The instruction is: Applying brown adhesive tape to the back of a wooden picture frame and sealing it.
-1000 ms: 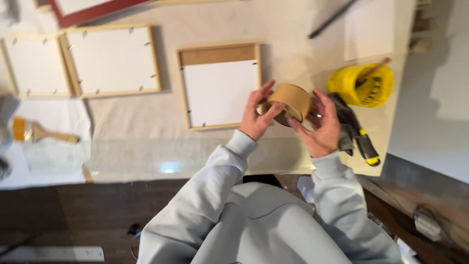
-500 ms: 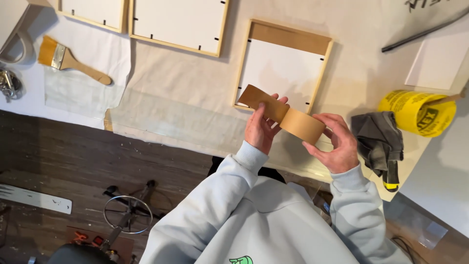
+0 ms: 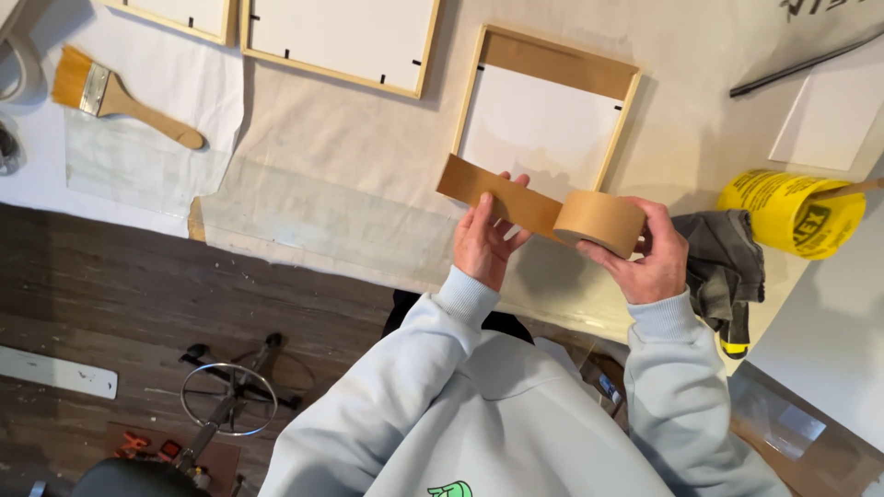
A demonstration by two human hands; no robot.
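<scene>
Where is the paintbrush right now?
In the head view the paintbrush lies at the upper left on the white cloth, well to the left of the left hand and the brown tape roll.

from my remote seat i count few such things. a yellow tub [image 3: 790, 213] lies on its side at the right edge of the table, just beside a grey cloth [image 3: 723, 262]; its round wall carries a printed label in black on yellow, with a dark block holding yellow marks. at the top right corner the pale sheet [image 3: 645, 37] covering the table shows a bit of black print, cut off by the frame edge. low down, a small green emblem [image 3: 453, 489] sits on the pale sweatshirt [image 3: 516, 423], half out of view. no screens or signs.
</scene>
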